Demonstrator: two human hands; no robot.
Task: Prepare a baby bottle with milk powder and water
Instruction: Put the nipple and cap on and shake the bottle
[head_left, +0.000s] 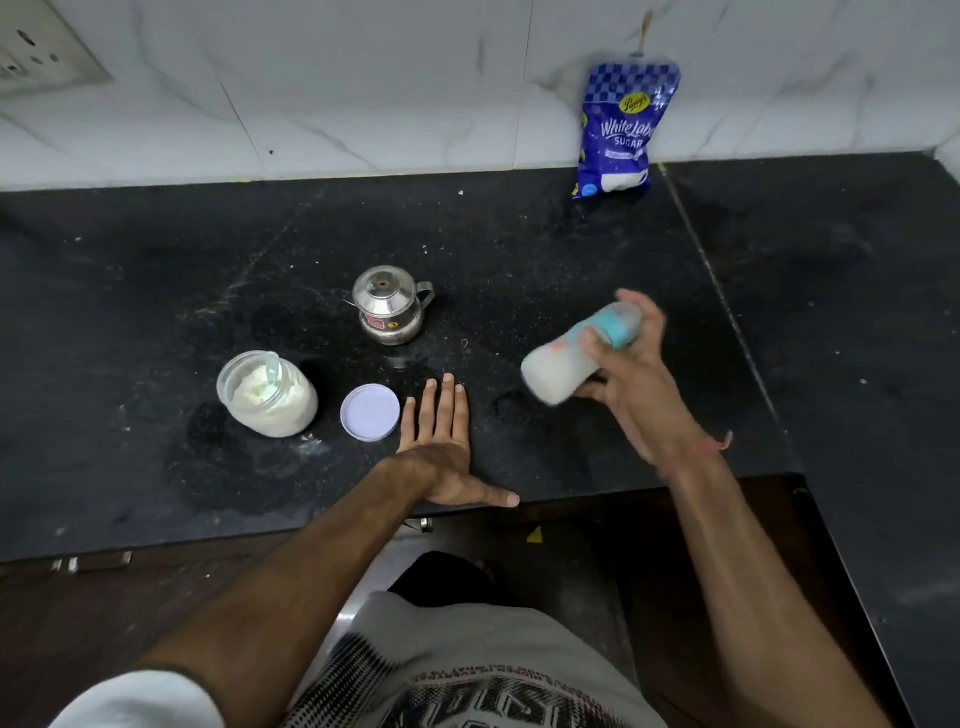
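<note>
My right hand grips a baby bottle with a teal collar, held tilted above the black counter and blurred by motion; white milk fills it. My left hand lies flat on the counter with straight fingers, holding nothing. An open clear jar of white milk powder with a pale scoop in it stands to the left. Its lilac lid lies beside my left fingers. A small steel lidded pot stands behind them.
A blue sugar bag leans against the white tiled wall at the back right. The black counter shows powder specks and wet patches. Its front edge runs just under my left wrist. A wall socket sits top left.
</note>
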